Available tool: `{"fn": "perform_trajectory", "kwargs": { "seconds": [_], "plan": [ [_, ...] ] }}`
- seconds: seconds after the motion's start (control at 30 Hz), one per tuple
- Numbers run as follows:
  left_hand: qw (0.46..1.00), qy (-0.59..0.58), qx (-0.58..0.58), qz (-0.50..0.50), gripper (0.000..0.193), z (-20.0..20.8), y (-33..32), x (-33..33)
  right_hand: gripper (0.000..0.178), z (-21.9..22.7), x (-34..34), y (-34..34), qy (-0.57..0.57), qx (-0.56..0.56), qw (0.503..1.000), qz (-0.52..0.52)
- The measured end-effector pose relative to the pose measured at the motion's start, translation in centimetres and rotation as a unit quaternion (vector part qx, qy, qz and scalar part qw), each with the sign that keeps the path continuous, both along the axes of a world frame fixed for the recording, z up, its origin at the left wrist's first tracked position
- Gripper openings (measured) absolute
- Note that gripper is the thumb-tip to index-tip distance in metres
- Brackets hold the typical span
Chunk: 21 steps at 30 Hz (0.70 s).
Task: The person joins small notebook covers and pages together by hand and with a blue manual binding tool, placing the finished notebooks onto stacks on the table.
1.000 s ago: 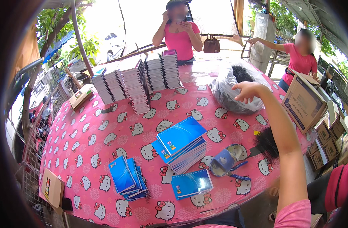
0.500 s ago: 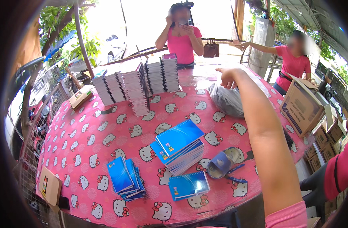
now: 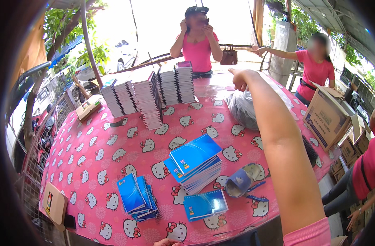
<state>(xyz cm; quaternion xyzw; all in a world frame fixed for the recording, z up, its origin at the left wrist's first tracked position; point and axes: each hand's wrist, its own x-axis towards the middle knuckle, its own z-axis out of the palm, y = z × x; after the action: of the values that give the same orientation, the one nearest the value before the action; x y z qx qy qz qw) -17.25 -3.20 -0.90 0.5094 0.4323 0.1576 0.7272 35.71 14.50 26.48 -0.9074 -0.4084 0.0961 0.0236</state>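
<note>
My right arm reaches far across the table, and my right hand point(image 3: 242, 80) is held above the far side with its index finger stretched out and the other fingers curled. Nothing shows in it. Under it is a grey plastic bag point(image 3: 242, 108). My left hand point(image 3: 167, 242) just shows at the near table edge, mostly cut off. In the middle lies a stack of blue spiral notebooks point(image 3: 195, 153). A smaller fanned pile of blue notebooks point(image 3: 132, 192) lies to its left, and a low blue notebook pile point(image 3: 206, 205) in front.
Tall stacks of spiral notebooks point(image 3: 146, 100) stand at the back left. A blue rounded container point(image 3: 238, 182) lies beside blue pens point(image 3: 257, 186). Cartons point(image 3: 329, 117) are at the right. One person point(image 3: 197, 49) stands opposite, another point(image 3: 314, 69) at the far right; a third point(image 3: 370, 172) is nearer.
My left hand has come into view at the lower edge. My right arm stays outstretched, its hand slightly further left. The person nearest on the right shows more of their body.
</note>
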Motion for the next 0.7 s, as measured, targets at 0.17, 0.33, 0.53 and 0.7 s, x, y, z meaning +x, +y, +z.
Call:
{"fn": "perform_trajectory", "kwargs": {
  "seconds": [0.17,0.33,0.53,0.7],
  "plan": [
    [1.0,-0.003,-0.013,-0.003,0.013,-0.1,0.1,0.3,0.1,-2.9,3.8,0.4,0.015,-0.075,0.997,0.017],
    [1.0,-0.019,0.002,-0.003,0.014,-0.2,0.1,0.1,0.105,-1.8,3.4,0.4,-0.022,-0.095,0.995,0.011],
    [0.999,-0.034,0.003,0.004,0.015,0.0,0.0,-0.2,0.045,-0.7,0.5,0.2,-0.068,-0.071,0.995,0.035],
    [0.999,-0.029,0.021,-0.018,0.015,-0.4,0.2,0.0,0.088,-1.8,2.8,-0.1,0.025,-0.039,0.998,0.04]
  ]
}}
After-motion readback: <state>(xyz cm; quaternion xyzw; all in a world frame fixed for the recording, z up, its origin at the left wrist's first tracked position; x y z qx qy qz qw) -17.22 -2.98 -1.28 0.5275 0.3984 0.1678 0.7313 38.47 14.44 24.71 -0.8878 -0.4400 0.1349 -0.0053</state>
